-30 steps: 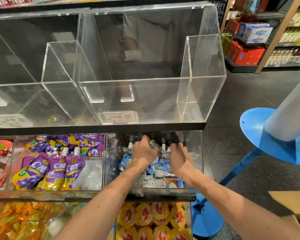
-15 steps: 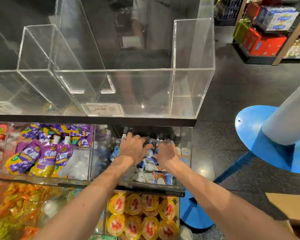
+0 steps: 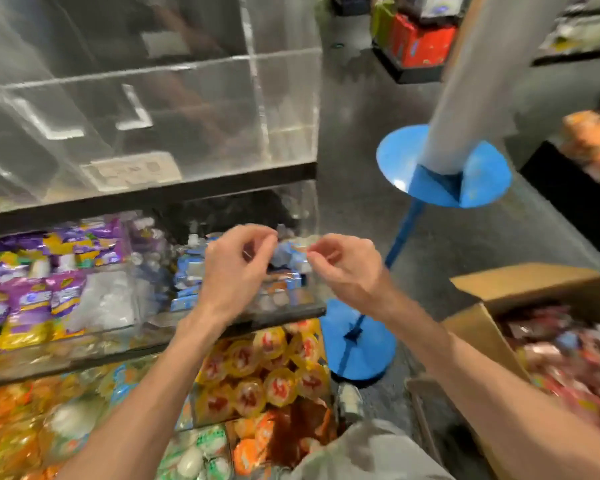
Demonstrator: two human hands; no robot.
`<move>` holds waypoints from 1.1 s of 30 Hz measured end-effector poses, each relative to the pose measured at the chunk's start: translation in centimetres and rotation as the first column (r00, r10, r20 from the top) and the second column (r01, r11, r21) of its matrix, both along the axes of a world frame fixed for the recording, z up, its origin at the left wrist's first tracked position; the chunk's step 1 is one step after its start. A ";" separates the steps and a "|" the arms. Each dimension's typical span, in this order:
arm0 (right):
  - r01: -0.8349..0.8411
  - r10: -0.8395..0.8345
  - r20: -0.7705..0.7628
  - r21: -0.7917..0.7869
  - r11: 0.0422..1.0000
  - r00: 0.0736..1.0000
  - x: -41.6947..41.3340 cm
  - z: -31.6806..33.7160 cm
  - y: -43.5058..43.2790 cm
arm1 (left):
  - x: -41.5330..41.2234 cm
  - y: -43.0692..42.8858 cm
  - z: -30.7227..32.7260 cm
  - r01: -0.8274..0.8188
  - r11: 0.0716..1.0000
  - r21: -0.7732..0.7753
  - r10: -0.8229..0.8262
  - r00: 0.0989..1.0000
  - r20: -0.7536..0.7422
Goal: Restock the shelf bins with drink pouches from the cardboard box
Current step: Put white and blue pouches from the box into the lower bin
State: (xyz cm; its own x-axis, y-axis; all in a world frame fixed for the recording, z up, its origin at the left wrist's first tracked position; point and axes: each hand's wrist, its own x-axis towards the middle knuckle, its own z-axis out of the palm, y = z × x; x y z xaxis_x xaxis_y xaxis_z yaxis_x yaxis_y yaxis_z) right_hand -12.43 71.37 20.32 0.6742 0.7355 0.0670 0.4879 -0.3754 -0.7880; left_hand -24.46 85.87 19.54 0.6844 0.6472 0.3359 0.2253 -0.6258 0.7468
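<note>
Fingers loosely curled, empty (blurred) | left hand, right hand over bin | cardboard box apart

Tight squeeze here. My left hand and right hand hang at the mouth of the blue pouch bin. The black shelf edge sits low right above that opening, and pouches pile up inside. On the left, the purple pouch bin walls me off. To the right it's open floor until the blue stand and its white pole. The cardboard box, near right, is open on top.
</note>
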 end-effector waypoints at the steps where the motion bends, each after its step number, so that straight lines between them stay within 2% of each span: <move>1: 0.088 -0.087 -0.011 0.056 0.995 0.996 -0.1 0.1 -2.9 | 0.9 -1.9 0.9 0.068 0.998 -0.020 -0.066 0.995 0.072; 3: 0.257 -0.258 -0.004 0.074 0.964 0.966 -0.4 -0.3 -9.2 | 3.5 -6.5 2.0 0.255 0.967 -0.008 -0.250 0.953 0.171; 4: 0.342 -0.342 -0.005 0.062 0.938 0.940 -0.6 -0.9 -12.5 | 5.2 -9.1 2.1 0.363 0.931 0.031 -0.363 0.916 0.171; 6: 0.519 -0.518 -0.044 0.034 0.854 0.854 -0.8 -2.7 -18.9 | 8.8 -14.7 1.3 0.569 0.818 0.081 -0.574 0.816 0.065; 10: 0.778 -0.788 -0.125 -0.130 0.615 0.603 -0.9 -7.9 -30.7 | 15.8 -25.7 -3.5 0.809 0.586 -0.032 -0.790 0.563 -0.241; 12: 0.828 -0.858 -0.118 -0.225 0.513 0.499 -0.6 -10.2 -35.6 | 18.2 -30.7 -6.6 0.883 0.467 -0.055 -0.814 0.404 -0.418; 15: 0.867 -0.923 -0.130 -0.316 0.385 0.362 0.4 -13.8 -41.8 | 21.3 -36.6 -10.9 0.941 0.333 -0.063 -0.789 0.242 -0.565; 17: 0.856 -0.945 -0.171 -0.401 0.327 0.280 1.5 -16.7 -45.2 | 23.6 -40.0 -13.9 0.958 0.272 -0.086 -0.752 0.156 -0.640; 19: 0.814 -0.952 -0.195 -0.496 0.302 0.235 2.6 -19.5 -48.0 | 25.7 -42.8 -16.8 0.957 0.251 -0.146 -0.681 0.068 -0.729; 21: 0.762 -0.947 -0.231 -0.565 0.316 0.221 3.6 -21.4 -50.1 | 27.4 -44.8 -19.6 0.942 0.261 -0.209 -0.626 0.000 -0.780; 24: 0.640 -0.939 -0.249 -0.687 0.343 0.236 5.1 -23.3 -52.3 | 29.3 -46.6 -23.0 0.936 0.268 -0.228 -0.549 -0.046 -0.834; 27: 0.520 -0.908 -0.236 -0.757 0.395 0.346 6.3 -25.3 -53.2 | 31.0 -47.2 -25.6 0.946 0.228 -0.232 -0.459 -0.105 -0.882; 30: 0.419 -0.839 -0.271 -0.768 0.485 0.473 7.3 -27.2 -52.7 | 32.5 -46.9 -28.3 0.955 0.128 -0.268 -0.337 -0.212 -0.917; 33: 0.362 -0.772 -0.330 -0.737 0.570 0.543 8.0 -28.4 -51.6 | 33.8 -46.7 -30.6 0.949 0.002 -0.315 -0.135 -0.311 -0.941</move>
State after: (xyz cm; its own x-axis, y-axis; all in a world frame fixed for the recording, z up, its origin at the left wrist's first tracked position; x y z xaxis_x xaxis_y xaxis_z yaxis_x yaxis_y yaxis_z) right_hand -4.43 19.73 -8.10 0.6832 -0.0823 -0.7256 -0.4682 -0.8118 -0.3488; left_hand 9.37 39.13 -11.01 0.4160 -0.4241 -0.8044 -0.6312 -0.7714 0.0803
